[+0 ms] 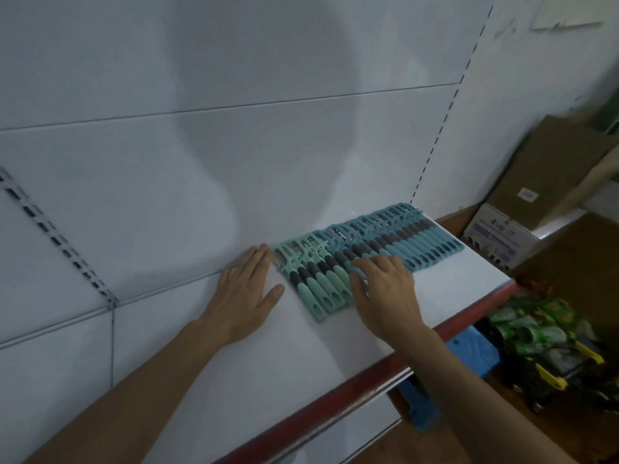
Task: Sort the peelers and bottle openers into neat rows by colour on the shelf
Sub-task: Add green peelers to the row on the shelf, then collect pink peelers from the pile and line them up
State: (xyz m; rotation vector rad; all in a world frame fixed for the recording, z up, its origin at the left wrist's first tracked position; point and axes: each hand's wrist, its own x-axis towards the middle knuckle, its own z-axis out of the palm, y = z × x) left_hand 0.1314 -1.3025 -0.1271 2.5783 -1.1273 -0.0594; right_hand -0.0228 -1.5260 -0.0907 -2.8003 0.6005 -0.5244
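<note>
A row of peelers lies side by side on the white shelf (187,390), heads toward the back wall. Several mint-green peelers (320,289) form the left end; several blue peelers (425,244) run on to the right. My left hand (244,296) lies flat on the shelf, fingers apart, its fingertips against the left edge of the green group. My right hand (385,289) rests palm down on the handles where green meets blue, fingers spread and slightly curled. It hides the peelers beneath it. Neither hand grips anything.
The shelf has a red front edge (351,393). To the right stand cardboard boxes (542,169) and a white printed box (499,236). Below the shelf on the right lie green packaged toys (542,336) and a blue bag (475,353).
</note>
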